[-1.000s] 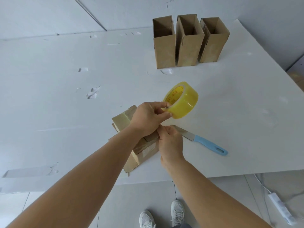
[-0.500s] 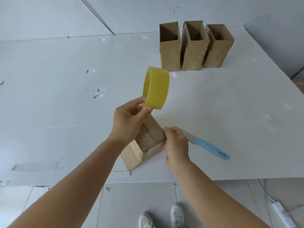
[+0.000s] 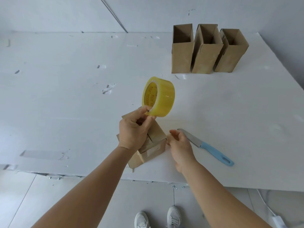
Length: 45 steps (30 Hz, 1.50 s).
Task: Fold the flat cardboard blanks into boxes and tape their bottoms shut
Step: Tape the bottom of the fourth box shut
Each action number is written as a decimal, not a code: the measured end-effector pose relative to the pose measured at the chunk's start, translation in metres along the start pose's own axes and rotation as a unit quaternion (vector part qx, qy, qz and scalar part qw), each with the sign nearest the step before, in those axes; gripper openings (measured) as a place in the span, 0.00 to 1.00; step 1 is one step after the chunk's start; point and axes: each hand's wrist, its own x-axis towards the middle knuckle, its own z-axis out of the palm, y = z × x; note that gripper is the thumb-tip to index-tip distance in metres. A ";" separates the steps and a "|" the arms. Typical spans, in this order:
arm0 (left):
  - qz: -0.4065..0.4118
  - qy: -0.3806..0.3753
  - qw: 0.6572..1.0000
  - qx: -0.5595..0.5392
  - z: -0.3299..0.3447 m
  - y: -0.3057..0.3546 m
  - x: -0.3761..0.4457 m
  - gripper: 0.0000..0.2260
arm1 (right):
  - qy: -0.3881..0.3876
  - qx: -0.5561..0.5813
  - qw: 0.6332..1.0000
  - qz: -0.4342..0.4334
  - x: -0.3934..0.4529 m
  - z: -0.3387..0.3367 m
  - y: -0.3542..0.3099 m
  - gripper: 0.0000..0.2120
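Note:
A small cardboard box [image 3: 153,149] lies tipped on the white table [image 3: 65,112] near its front edge, its closed flaps toward me with clear tape across them. My left hand [image 3: 134,129] is over the box and pinches a yellow tape roll [image 3: 158,96] by its lower rim, holding it up above the box. My right hand [image 3: 180,143] hovers at the box's right corner with fingers loosely spread; I cannot tell whether it touches the cardboard. Three folded boxes [image 3: 207,50] stand upright and open-topped at the back right.
A knife [image 3: 209,148] with a blue handle lies on the table just right of my right hand, blade pointing toward the box. Scraps of clear tape [image 3: 107,89] stick to the tabletop. A power strip [image 3: 278,222] lies on the floor at the lower right.
My right hand has let go of the box's right edge and opened. My left hand has turned the tape roll so its printed core faces me.

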 end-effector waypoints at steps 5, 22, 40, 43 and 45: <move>-0.007 0.007 1.000 -0.005 0.000 0.000 0.001 0.16 | -0.121 -0.069 0.976 -0.170 -0.020 -0.004 0.000 0.18; -0.076 -0.185 0.964 -0.175 -0.033 0.037 0.013 0.11 | -0.028 -0.218 0.910 -0.351 -0.014 0.003 -0.057 0.15; 0.025 -0.156 0.946 0.282 -0.018 0.079 0.022 0.11 | 0.040 -0.253 0.900 -0.353 -0.026 -0.015 -0.094 0.07; 0.029 -0.178 0.941 0.285 -0.014 0.077 0.021 0.11 | 0.017 -0.261 0.901 -0.345 -0.024 -0.021 -0.092 0.06; 0.048 -0.188 0.935 0.296 -0.012 0.076 0.022 0.10 | 0.004 -0.282 0.893 -0.351 -0.023 -0.025 -0.089 0.06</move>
